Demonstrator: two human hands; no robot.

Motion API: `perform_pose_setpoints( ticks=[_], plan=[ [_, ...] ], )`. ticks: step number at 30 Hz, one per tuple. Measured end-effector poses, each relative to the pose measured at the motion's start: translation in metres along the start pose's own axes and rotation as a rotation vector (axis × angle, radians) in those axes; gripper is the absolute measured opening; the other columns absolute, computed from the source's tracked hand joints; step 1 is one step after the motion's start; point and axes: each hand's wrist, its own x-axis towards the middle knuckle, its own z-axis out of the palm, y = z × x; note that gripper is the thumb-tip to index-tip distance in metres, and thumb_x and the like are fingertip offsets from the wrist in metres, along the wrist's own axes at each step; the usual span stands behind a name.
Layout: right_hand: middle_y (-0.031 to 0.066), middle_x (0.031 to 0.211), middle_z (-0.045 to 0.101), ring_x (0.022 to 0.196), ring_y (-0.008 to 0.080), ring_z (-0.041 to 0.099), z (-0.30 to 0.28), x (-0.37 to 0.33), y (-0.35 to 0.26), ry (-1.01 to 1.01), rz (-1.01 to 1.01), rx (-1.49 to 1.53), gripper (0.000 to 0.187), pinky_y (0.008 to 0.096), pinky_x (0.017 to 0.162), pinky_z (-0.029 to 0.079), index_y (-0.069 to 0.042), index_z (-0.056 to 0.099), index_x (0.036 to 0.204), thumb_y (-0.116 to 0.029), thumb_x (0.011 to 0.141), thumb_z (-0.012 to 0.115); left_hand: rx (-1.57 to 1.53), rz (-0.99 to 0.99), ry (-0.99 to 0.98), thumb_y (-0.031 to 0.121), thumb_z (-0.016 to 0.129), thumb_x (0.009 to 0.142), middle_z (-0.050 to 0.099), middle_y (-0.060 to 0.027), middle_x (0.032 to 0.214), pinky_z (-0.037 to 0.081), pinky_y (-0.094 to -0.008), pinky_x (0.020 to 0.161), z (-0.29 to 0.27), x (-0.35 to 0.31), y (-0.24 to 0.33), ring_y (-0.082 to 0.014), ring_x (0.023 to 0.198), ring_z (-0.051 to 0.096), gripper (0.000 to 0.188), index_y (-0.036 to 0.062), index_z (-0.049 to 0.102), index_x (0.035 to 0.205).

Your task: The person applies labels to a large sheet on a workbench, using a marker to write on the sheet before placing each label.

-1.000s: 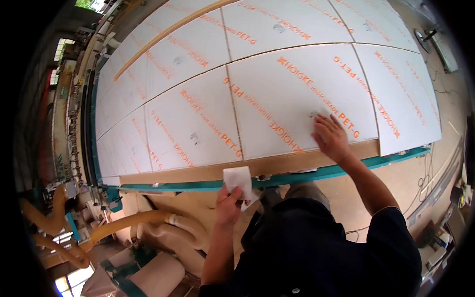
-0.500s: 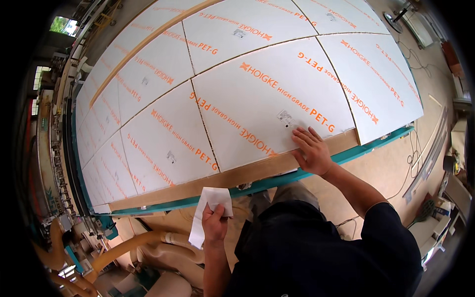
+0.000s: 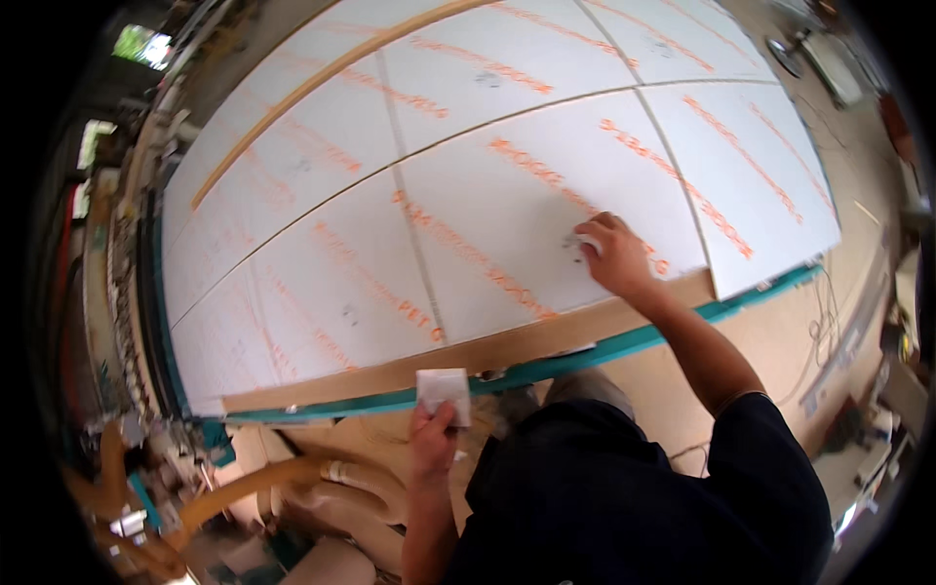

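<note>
My left hand (image 3: 434, 444) grips a folded strip of white paper (image 3: 444, 384) in front of the table's near edge, thumb on top. Over a white film-covered panel (image 3: 507, 219) with orange printing, my right hand (image 3: 622, 261) is held with its fingers curled inward. Something whitish shows at its fingertips, too blurred to name. Close by those fingertips, a small dark-marked label (image 3: 572, 241) lies on the panel, partly covered by the hand. I cannot tell whether the fingertips touch the surface.
Similar panels (image 3: 751, 166) lie side by side, narrow gaps between them. Brown board (image 3: 390, 366) and a teal table edge (image 3: 556, 366) run along the front. A wooden strip (image 3: 302, 96) crosses the far left panels. Machinery and an orange-brown hose (image 3: 263, 480) stand at lower left.
My right hand has gone from lying flat on the panel to curled fingers, slightly farther in. The paper's long hanging tail no longer shows beside my left hand. The view has shifted slightly.
</note>
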Motion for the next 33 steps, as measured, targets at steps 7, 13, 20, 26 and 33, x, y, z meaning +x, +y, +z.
perform_pose_setpoints(
  ticks=[7, 13, 20, 26, 33],
  plan=[
    [0.0088, 0.094, 0.058, 0.089, 0.0296, 0.059, 0.004, 0.015, 0.004, -0.11, 0.121, -0.128, 0.013, 0.038, 0.076, 0.048, -0.006, 0.064, 0.089, -0.006, 0.076, 0.064, 0.017, -0.097, 0.042, 0.007, 0.051, 0.091, 0.061, -0.0014, 0.092, 0.046, -0.0246, 0.065, 0.007, -0.009, -0.008, -0.0108, 0.078, 0.056, 0.026, 0.0044, 0.054, 0.117],
    [0.008, 0.091, 0.057, 0.082, 0.0279, 0.06, 0.012, 0.015, 0.004, -0.121, 0.115, -0.117, 0.009, 0.0368, 0.071, 0.048, -0.005, 0.063, 0.084, -0.004, 0.075, 0.065, -0.075, -0.109, 0.024, 0.006, 0.051, 0.091, 0.062, -0.002, 0.1, 0.047, -0.0244, 0.074, -0.017, -0.024, -0.024, -0.0101, 0.086, 0.058, 0.031, 0.0039, 0.05, 0.122],
    [0.0098, 0.092, 0.054, 0.079, 0.0298, 0.059, 0.008, 0.011, -0.007, -0.147, 0.08, -0.153, 0.013, 0.037, 0.07, 0.048, -0.003, 0.057, 0.083, 0.0, 0.072, 0.064, -0.15, -0.126, -0.029, 0.006, 0.052, 0.091, 0.062, -0.0019, 0.101, 0.047, -0.025, 0.077, -0.033, -0.016, -0.029, -0.0106, 0.088, 0.058, 0.03, 0.0049, 0.051, 0.121],
    [0.0119, 0.093, 0.056, 0.085, 0.0322, 0.06, 0.007, 0.012, -0.017, -0.27, 0.131, -0.189, 0.021, 0.0392, 0.072, 0.048, -0.005, 0.052, 0.088, 0.001, 0.071, 0.063, -0.062, -0.168, -0.071, 0.006, 0.052, 0.09, 0.062, -0.0008, 0.094, 0.047, -0.0242, 0.069, -0.046, 0.003, -0.022, -0.0098, 0.08, 0.057, 0.026, 0.0046, 0.054, 0.116],
    [0.0101, 0.092, 0.058, 0.086, 0.029, 0.061, 0.002, 0.021, -0.007, -0.38, 0.112, -0.268, 0.012, 0.0364, 0.075, 0.05, -0.007, 0.059, 0.083, -0.003, 0.073, 0.064, -0.009, -0.182, -0.109, 0.005, 0.051, 0.089, 0.06, -0.0042, 0.091, 0.048, -0.0251, 0.062, -0.056, 0.017, -0.002, -0.0125, 0.073, 0.057, 0.023, 0.0025, 0.054, 0.112]
  ],
)
